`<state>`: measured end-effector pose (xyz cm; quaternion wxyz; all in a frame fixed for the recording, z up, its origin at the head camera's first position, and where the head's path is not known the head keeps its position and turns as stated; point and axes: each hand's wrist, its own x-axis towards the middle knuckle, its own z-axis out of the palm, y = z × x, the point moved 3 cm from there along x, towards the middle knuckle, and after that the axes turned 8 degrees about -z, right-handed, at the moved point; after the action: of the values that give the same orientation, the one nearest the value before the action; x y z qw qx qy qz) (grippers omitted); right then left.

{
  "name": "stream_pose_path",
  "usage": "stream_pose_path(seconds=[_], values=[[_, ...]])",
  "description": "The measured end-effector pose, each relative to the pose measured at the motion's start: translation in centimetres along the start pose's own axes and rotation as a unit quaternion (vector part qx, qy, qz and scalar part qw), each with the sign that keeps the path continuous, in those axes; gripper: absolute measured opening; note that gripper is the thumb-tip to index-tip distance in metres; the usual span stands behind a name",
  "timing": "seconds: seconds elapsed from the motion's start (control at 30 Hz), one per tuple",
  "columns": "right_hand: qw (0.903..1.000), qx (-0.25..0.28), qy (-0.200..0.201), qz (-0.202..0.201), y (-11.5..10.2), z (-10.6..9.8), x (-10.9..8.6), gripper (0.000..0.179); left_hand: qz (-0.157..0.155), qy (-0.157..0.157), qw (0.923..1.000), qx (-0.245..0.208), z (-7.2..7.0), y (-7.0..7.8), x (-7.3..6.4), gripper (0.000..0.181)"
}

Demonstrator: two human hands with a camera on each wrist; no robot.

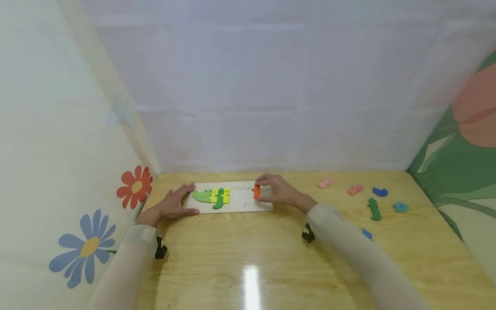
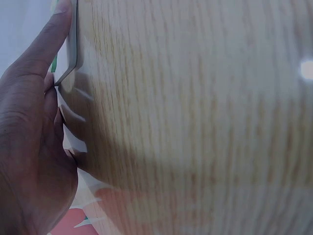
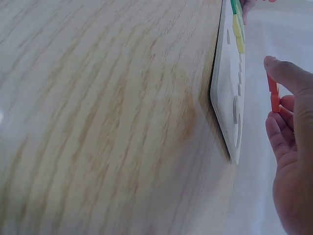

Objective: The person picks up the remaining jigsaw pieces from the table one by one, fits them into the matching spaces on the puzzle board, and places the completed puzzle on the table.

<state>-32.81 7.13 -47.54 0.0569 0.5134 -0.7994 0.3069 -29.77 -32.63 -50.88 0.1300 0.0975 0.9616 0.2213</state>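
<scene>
Left hand point(image 1: 173, 206) flat, fingers spread, steadying our board point(image 1: 242, 202) | right hand point(image 1: 276, 191) pinching orange piece point(image 1: 257, 191) above its slot | worktop point(image 1: 248, 258) holds spares

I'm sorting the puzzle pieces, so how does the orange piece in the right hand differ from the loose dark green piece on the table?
The orange puzzle piece is pinched in the right hand over the white puzzle board; the dark green puzzle piece lies loose on the wooden table, untouched. The orange one looks shorter and blockier, the green one longer and curved. Both look like flat painted pieces.
</scene>
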Motion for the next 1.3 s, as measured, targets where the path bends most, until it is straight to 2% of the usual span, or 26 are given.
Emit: stream_pose_path(seconds=[0.33, 0.6, 0.83, 1.3], values=[[0.9999, -0.004, 0.006, 0.014, -0.1, 0.7, 1.2, 0.056, 0.001, 0.007, 1.0000, -0.003, 0.1, -0.1, 0.3, 0.111], [0.9995, -0.009, -0.013, 0.027, -0.2, 1.6, 2.2, 0.056, -0.001, 0.009, 1.0000, -0.003, 0.3, -0.2, 0.2, 0.112], [0.9992, 0.016, -0.010, 0.035, -0.5, 2.1, 2.7, 0.056, -0.003, 0.005, 0.9999, -0.009, 0.3, -0.1, 0.1, 0.112], [0.9990, 0.028, -0.011, 0.034, -0.6, 3.8, 3.4, 0.058, -0.008, -0.001, 1.0000, -0.005, 0.3, 0.0, 0.3, 0.114]])
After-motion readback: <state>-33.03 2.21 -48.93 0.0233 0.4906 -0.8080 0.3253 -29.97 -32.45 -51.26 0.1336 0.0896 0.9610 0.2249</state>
